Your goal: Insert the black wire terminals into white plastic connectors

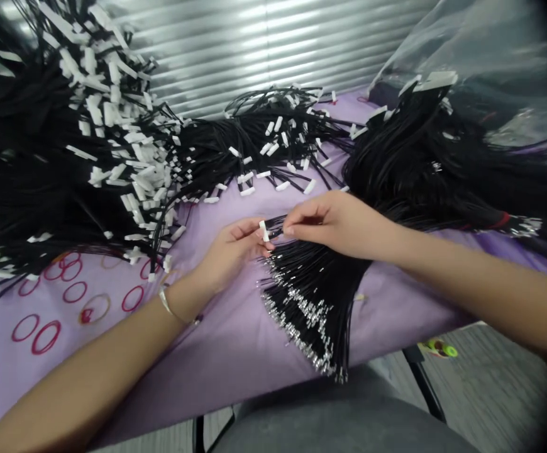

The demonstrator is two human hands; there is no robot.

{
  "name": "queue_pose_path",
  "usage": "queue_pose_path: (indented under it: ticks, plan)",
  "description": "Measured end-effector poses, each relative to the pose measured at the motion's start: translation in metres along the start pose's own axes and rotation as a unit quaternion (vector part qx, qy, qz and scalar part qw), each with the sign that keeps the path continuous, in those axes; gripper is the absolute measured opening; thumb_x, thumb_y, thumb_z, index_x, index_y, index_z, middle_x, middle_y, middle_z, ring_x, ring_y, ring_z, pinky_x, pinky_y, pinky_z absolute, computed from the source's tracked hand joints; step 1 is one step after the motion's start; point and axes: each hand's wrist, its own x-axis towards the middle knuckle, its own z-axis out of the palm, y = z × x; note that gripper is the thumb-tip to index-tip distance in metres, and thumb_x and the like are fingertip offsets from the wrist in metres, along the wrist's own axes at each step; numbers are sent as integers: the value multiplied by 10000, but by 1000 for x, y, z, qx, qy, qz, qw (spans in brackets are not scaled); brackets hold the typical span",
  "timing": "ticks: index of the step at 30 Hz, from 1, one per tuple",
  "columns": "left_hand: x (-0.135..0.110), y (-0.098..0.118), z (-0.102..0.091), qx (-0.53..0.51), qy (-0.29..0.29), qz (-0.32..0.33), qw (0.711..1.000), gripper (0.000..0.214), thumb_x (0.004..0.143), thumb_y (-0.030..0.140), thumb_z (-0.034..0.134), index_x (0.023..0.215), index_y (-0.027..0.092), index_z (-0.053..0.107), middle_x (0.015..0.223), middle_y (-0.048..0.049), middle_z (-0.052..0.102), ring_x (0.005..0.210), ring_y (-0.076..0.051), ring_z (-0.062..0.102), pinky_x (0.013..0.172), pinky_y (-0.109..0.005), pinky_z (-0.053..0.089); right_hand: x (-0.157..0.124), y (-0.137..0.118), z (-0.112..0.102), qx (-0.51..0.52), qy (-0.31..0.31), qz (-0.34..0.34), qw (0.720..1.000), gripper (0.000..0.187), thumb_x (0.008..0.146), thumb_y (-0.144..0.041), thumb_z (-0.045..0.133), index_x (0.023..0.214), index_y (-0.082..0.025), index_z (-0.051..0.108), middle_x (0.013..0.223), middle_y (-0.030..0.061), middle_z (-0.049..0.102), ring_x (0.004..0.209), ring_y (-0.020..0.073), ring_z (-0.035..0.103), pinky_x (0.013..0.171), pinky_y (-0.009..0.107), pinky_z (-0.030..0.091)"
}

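Note:
Between the fingertips of my left hand (pixel 236 248) is a small white connector housing (pixel 265 231), held upright. My right hand (pixel 332 223) comes in from the right, thumb and forefinger pinched on a thin black wire (pixel 276 232) whose end meets or lies right beside the housing; which of the two I cannot tell. Just below both hands a bundle of black wires (pixel 330 283) fans out over the purple cloth, its bare silvery terminals (pixel 297 333) pointing toward the near edge. A thin bangle circles my left wrist.
A large heap of black cables with white connectors (pixel 127 148) fills the left. More such cables (pixel 273 135) lie at the back. Thick black wire bundles (pixel 410 151) and clear plastic (pixel 504 75) are at the right. Red rubber bands (pixel 46 337) lie on the purple tablecloth (pixel 236 371).

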Motion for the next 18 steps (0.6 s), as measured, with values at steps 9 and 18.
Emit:
queue_pose_path:
  ticks: [9,18]
  plan:
    - [-5,2,2,11,5,-11,1000,173,779,208,702,943,155,689,769,-9,657,666,-92,597,621,-204,492,-9,8,3,65,4,15,998,137,848,-237,591,764,-185,685,726,-42,690,658,76,615,607,199,459]
    - [-7,3,0,56,3,-23,998,175,833,210,657,1006,182,674,756,-8,672,673,-91,606,638,-194,490,-7,15,22,-11,87,39,995,121,728,-101,628,636,-174,656,584,-63,616,509,50,515,498,197,370]
